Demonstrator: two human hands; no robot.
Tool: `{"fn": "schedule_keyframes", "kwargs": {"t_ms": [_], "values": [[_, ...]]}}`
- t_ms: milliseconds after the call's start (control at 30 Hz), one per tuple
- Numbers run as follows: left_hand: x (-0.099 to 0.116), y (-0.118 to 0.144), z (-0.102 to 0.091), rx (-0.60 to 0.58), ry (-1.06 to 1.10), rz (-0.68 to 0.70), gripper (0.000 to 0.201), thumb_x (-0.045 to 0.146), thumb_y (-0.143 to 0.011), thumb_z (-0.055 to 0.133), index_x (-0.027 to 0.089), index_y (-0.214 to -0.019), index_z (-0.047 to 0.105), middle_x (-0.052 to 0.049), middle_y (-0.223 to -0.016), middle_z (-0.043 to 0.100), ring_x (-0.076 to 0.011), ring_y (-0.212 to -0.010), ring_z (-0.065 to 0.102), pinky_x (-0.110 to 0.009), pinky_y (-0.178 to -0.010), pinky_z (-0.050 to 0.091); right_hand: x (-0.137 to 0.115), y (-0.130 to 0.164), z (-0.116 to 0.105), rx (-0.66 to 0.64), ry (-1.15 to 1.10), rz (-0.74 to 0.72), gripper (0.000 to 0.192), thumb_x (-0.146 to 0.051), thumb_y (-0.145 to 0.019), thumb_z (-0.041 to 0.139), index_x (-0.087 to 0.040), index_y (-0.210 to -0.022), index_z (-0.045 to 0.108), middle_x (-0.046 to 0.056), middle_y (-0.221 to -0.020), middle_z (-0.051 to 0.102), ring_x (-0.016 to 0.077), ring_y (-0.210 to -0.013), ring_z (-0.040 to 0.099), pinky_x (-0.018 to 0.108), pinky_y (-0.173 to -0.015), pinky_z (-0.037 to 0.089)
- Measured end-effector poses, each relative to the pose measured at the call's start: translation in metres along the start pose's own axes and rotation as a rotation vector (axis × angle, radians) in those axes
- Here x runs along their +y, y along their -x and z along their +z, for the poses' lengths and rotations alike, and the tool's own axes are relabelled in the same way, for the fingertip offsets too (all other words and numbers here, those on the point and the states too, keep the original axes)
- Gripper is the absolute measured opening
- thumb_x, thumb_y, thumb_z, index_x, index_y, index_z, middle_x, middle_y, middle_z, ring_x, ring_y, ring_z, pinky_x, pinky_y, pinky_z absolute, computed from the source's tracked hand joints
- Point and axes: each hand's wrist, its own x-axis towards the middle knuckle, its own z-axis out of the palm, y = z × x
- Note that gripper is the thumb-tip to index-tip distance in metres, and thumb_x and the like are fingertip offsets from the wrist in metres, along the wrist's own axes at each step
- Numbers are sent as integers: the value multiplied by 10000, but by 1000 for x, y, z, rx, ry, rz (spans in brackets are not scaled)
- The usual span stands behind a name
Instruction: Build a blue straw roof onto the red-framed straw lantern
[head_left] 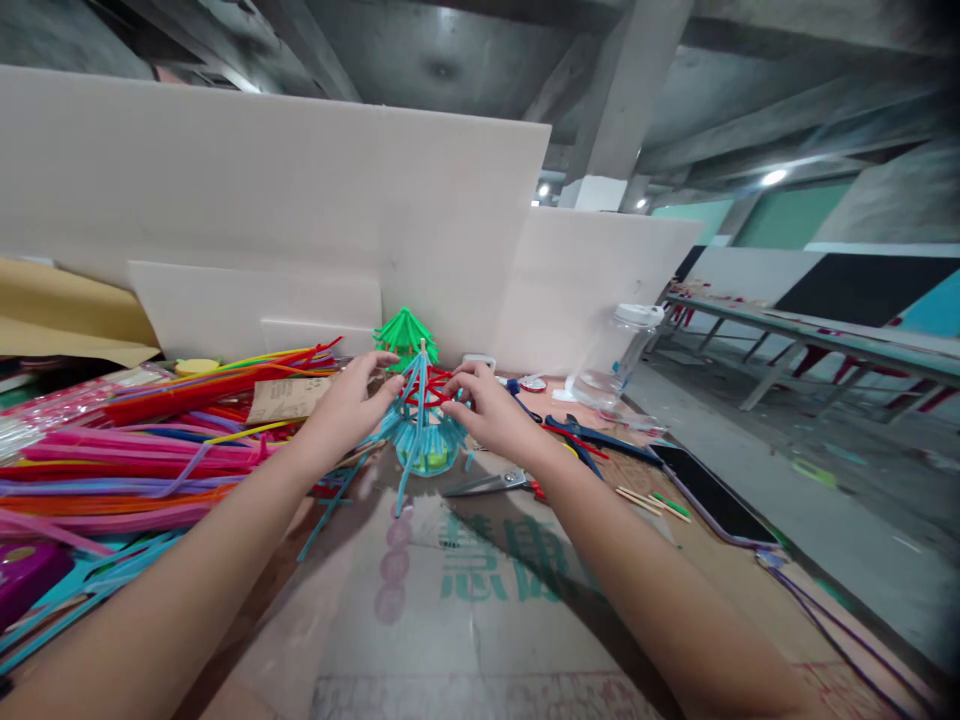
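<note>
A small tower-shaped model of blue and red pipe cleaners [422, 420] stands on the cardboard-covered table [480, 610], straight ahead. My left hand [346, 408] holds its left side, fingers curled round the blue strands near the top. My right hand [491, 408] pinches the red ring on its right side. A finished green model [404, 335] stands just behind it, against the white board.
A big pile of coloured pipe cleaners [135, 440] fills the left. Scissors [491, 485] lie right of the model, with pliers [581, 435], wooden sticks [652, 500] and a dark phone [709, 493] further right. White foam boards [300, 200] wall the back. A clear jar [630, 350] stands at the right.
</note>
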Motion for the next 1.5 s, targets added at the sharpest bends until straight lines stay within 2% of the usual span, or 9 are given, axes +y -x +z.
{"fn": "schedule_keyframes", "kwargs": {"t_ms": [100, 267, 400, 533, 600, 833, 967, 1133, 1500], "values": [[9, -1, -6, 65, -55, 60, 269, 401, -890, 476, 185, -968, 614, -83, -1051, 633, -243, -1048, 582, -398, -955, 442, -5, 4, -4, -37, 12, -4, 83, -236, -864, 576, -170, -898, 614, 77, -1119, 488, 166, -976, 533, 337, -894, 436], [13, -1, -14, 56, -33, 10, 367, 451, -871, 510, 182, -1117, 557, -100, -1144, 598, -253, -1092, 567, -419, -959, 440, -6, 7, -6, -52, -9, 4, 98, -246, -858, 583, -175, -909, 626, 72, -1123, 500, 154, -936, 552, 341, -885, 452], [19, 3, -20, -91, -60, -13, 569, 544, -793, 596, 196, -1232, 495, -116, -1267, 543, -290, -1170, 537, -440, -991, 422, -2, 6, -6, 7, -87, 9, 156, -202, -854, 571, -180, -1002, 615, 78, -1132, 508, 147, -940, 576, 330, -867, 480], [26, 6, -23, -233, -98, 50, 691, 548, -778, 604, 193, -1336, 403, -136, -1394, 451, -315, -1296, 435, -451, -1061, 363, -4, 6, -2, 34, -103, -39, 154, -194, -859, 574, -198, -994, 649, 100, -1246, 486, 209, -1237, 469, 387, -996, 427], [28, 7, -22, -259, -101, 36, 683, 524, -787, 592, 177, -1341, 395, -145, -1396, 445, -318, -1313, 415, -455, -1072, 352, -5, 7, 0, 19, -77, -44, 132, -193, -860, 579, -197, -955, 670, 106, -1300, 469, 221, -1289, 432, 420, -1065, 365], [33, 9, -11, -207, -128, 86, 666, 474, -765, 612, 186, -1326, 397, -144, -1370, 464, -313, -1300, 430, -456, -1071, 357, -7, 8, 9, 48, -78, -77, 110, -196, -863, 582, -201, -889, 688, 101, -1292, 489, 205, -1287, 448, 409, -1081, 354], [31, 9, -6, -171, -160, 115, 683, 444, -749, 622, 135, -1315, 399, -179, -1362, 459, -317, -1292, 430, -457, -1067, 360, -7, 7, 13, 79, -135, -17, 94, -198, -842, 607, -193, -866, 698, 104, -1278, 506, 203, -1263, 472, 398, -1085, 350], [26, 7, -5, -139, -148, 142, 665, 420, -754, 611, 131, -1313, 396, -179, -1356, 454, -316, -1297, 423, -456, -1073, 351, -9, 6, 13, 42, -194, 70, 113, -190, -824, 619, -173, -876, 718, 116, -1344, 486, 217, -1311, 435, 387, -1117, 309], [26, 6, -4, -147, -125, 138, 612, 408, -777, 584, 144, -1299, 402, -176, -1352, 453, -304, -1307, 413, -451, -1081, 345, -10, 4, 13, 28, -229, 78, 107, -173, -815, 622, -179, -857, 721, 110, -1332, 501, 203, -1306, 443, 370, -1108, 316]]}}
